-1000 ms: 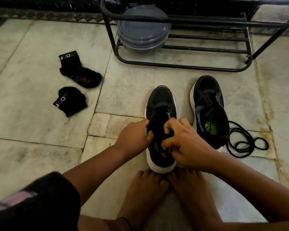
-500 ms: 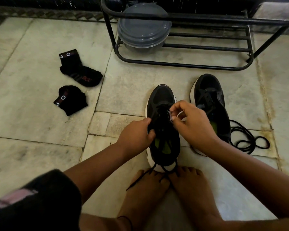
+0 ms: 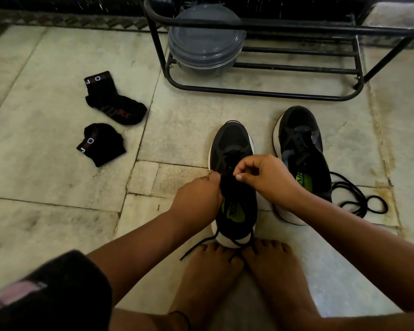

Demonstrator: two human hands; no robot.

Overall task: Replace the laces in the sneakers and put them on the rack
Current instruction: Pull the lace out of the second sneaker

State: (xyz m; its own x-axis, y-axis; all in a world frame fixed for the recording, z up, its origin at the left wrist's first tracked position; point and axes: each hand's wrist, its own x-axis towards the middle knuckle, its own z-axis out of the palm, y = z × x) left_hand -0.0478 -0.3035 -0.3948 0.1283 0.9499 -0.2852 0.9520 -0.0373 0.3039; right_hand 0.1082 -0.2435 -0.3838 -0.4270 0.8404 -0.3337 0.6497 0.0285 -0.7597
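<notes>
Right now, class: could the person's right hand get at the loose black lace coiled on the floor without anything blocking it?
Probably yes. The loose lace lies on open floor just right of the second sneaker, near the right forearm. But the right hand is busy pinching the lace of the near sneaker and must let go first.

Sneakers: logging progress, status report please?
Both hands, left and right, pinching lace on near sneaker. Other sneaker unlaced. Rack unobstructed.

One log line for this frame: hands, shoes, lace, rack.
left hand: grips near shoe | right hand: pinches its lace | far shoe: unlaced, floor | loose lace: beside it | rack: no shoes
</notes>
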